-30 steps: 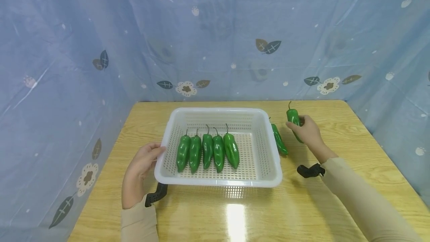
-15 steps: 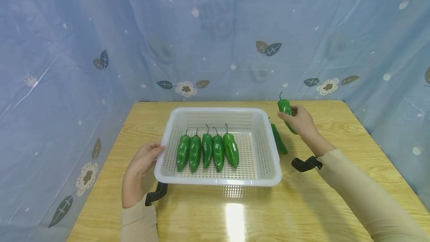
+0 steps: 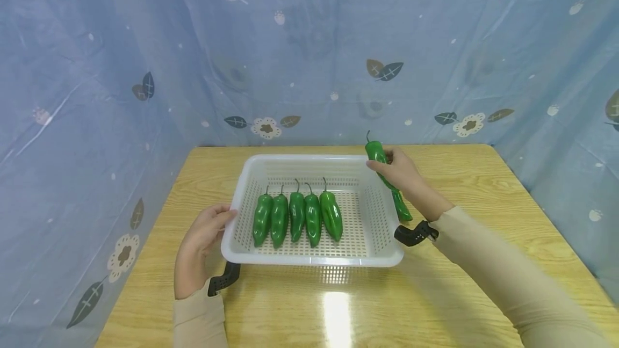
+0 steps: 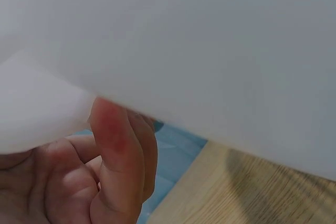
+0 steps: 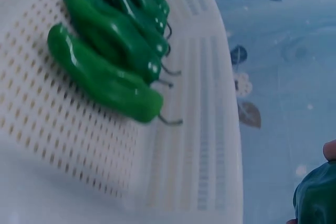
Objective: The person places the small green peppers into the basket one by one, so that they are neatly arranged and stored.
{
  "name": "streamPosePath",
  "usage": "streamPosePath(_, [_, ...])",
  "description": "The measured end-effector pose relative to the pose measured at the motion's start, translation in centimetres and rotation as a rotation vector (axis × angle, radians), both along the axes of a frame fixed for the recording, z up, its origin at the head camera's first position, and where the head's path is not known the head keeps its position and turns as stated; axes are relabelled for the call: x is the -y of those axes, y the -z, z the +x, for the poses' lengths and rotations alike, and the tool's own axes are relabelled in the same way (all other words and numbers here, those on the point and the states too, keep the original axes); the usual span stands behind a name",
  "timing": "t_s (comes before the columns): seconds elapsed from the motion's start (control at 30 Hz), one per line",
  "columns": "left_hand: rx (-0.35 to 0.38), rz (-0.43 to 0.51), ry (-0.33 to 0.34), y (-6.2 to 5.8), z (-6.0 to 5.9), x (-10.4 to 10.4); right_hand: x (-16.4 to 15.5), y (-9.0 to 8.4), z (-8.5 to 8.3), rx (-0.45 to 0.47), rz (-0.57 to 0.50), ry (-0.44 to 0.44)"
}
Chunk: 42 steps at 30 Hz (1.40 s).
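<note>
From the head view, the right hand (image 3: 398,172) gripped a pepper (image 3: 376,152) above the basket (image 3: 309,259) rim at two o'clock, hiding its lower half. The left hand (image 3: 200,240) held the nine o'clock rim. In the left wrist view, blurred white plastic hid most fingers (image 4: 118,150). In the right wrist view, the pepper (image 5: 315,198) was cut off at five o'clock.

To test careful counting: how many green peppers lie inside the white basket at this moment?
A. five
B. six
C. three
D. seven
A: five peppers lie side by side in the white basket; a sixth pepper is held by the right hand over the rim, and another pepper lies on the table beside the basket.
</note>
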<state>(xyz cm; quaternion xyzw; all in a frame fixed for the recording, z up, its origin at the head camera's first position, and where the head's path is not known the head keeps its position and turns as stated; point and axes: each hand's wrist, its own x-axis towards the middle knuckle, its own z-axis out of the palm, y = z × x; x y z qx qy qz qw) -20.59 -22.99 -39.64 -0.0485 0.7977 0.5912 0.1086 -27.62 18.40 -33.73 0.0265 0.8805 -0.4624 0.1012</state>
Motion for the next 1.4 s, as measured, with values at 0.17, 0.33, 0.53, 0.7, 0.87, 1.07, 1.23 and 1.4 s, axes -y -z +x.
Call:
streamPosePath(0.17, [-0.002,-0.001,0.011,0.1,-0.1,0.1,2.2,0.3,-0.3,0.014,-0.003,-0.034])
streamPosePath(0.33, [0.005,0.001,0.016,0.3,-0.1,0.2,3.9,1.4,-0.3,0.029,0.036,-0.061])
streamPosePath(0.53, [-0.002,0.009,0.029,0.3,0.0,0.1,5.2,2.9,-0.1,0.013,0.107,-0.084])
streamPosePath(0.7, [-0.005,0.012,0.03,0.2,-0.1,0.1,5.9,3.8,0.0,0.003,0.156,-0.089])
streamPosePath(0.87, [-0.008,0.015,0.019,0.2,-0.1,0.2,6.4,4.2,0.2,0.041,0.196,-0.093])
streamPosePath(1.07, [0.001,0.012,0.016,0.3,0.0,0.2,6.7,4.3,0.4,0.134,0.286,-0.126])
streamPosePath(1.23, [0.002,0.01,0.015,0.2,0.0,0.2,6.7,4.4,0.5,0.195,0.347,-0.17])
streamPosePath(1.4, [0.003,0.003,0.007,0.1,0.0,0.1,6.8,5.0,0.3,0.248,0.4,-0.194])
